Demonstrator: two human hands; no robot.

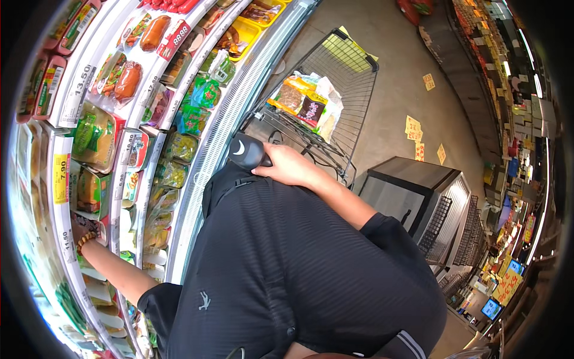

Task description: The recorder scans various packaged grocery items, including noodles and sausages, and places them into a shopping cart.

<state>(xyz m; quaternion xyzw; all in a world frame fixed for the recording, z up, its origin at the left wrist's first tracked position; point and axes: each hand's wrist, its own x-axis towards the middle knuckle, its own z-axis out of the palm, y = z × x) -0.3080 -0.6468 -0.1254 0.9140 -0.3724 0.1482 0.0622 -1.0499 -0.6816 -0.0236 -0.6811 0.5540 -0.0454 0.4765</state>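
My right hand point(289, 164) is closed around the black end piece of a shopping cart's handle point(246, 151), which bears a white curved mark. In the wire cart point(358, 107) lie several plastic food packages point(309, 103), one with a yellow and dark wrapper. My left hand point(80, 229), with a beaded bracelet at the wrist, reaches into a refrigerated shelf at the lower left. It is beside packaged food in a green and clear wrapper point(92, 193). Its fingers are shaded and partly hidden, so whether it holds a package is unclear.
Shelf edges with price tags point(63, 179) curve down the left side. Sausage packs point(154, 33) and green-wrapped packs point(204, 92) sit on the shelves. A black-framed display case point(403, 188) stands on the right. Paper signs point(413, 128) lie on the floor beyond the cart.
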